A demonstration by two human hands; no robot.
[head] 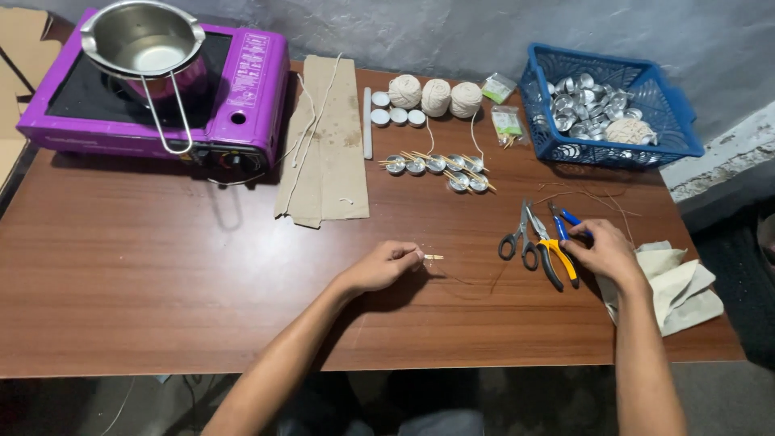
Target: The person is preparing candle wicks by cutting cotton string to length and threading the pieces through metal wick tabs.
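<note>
The left hand (386, 266) is resting on the brown tabletop (161, 274), its grip pinching together on a small wooden stick (433, 257) tied to a thin thread (472, 282) that is trailing rightward across the wood. The right hand (604, 252) is closing its grip around the blue-handled pliers (567, 220), which are lying just beside the yellow-handled pliers (553, 254) and the black scissors (518, 238), with a folded cloth (682, 287) sitting near the wrist.

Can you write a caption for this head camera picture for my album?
Left hand pinches a small wooden stick while right hand touches blue-handled pliers beside scissors.
</note>
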